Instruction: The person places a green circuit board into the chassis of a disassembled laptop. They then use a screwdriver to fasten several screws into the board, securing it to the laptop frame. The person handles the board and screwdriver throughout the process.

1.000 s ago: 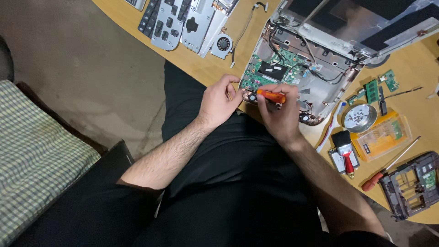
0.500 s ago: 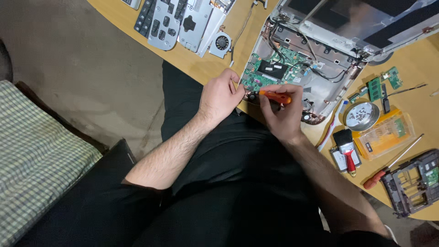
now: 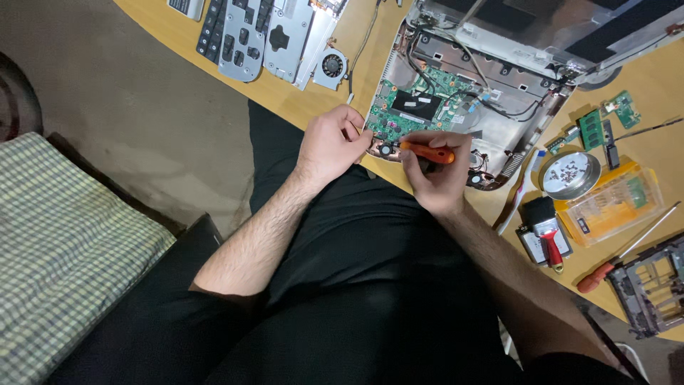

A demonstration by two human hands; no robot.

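An opened laptop base (image 3: 499, 100) lies on the wooden table (image 3: 313, 100), its green circuit board (image 3: 420, 100) exposed. My right hand (image 3: 438, 175) is closed around an orange-handled screwdriver (image 3: 427, 152), whose tip points left at the board's near corner. My left hand (image 3: 331, 142) rests at the table edge, fingers curled against that same corner of the board. Whether it pinches anything small is hidden.
A detached keyboard and metal plates (image 3: 256, 36) and a small fan (image 3: 331, 65) lie at the upper left. To the right are a round dish of screws (image 3: 568, 175), a yellow bit case (image 3: 613, 207), memory modules (image 3: 591, 128), a red-handled screwdriver (image 3: 620, 249) and a drive frame (image 3: 652, 285). A checked cushion (image 3: 64, 249) lies at left.
Both hands stay at the board's near corner. The screwdriver has shifted slightly in my right hand; the view has moved a little.
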